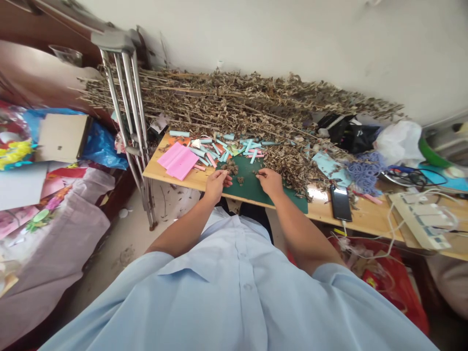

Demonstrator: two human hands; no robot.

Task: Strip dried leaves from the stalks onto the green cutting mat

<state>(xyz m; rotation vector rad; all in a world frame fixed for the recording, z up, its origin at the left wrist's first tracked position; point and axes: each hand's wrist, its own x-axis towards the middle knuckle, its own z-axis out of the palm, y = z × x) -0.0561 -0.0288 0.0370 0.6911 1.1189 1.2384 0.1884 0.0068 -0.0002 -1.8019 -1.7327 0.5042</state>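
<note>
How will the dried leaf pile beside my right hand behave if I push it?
The dried leaf pile will probably crumble, as its pieces look brown and curled. It is likely light for its bulk, looking thin and loose. Pushed, it may scatter rather than slide together; small clumps lie apart on the green mat.

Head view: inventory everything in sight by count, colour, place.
dried plants: uncounted, brown, along wall
leaf pile: one, brown, mat's right
leaf clumps: at least two, brown, on mat
mat: one, green, on table
paper rolls: many, blue and pink, mostly behind mat
paper sheets: uncounted, pink, table's left end
table: one, tan, before wall
phone: one, black, right of leaf pile
power strip: one, white, table's right
cord: uncounted, purple, beyond phone
crutches: uncounted, silver, left of table
other clutter: uncounted, mixed, both sides
shirt: one, light blue, foreground
left hand: one, bare, mat's left edge
right hand: one, bare, by leaf pile
</note>
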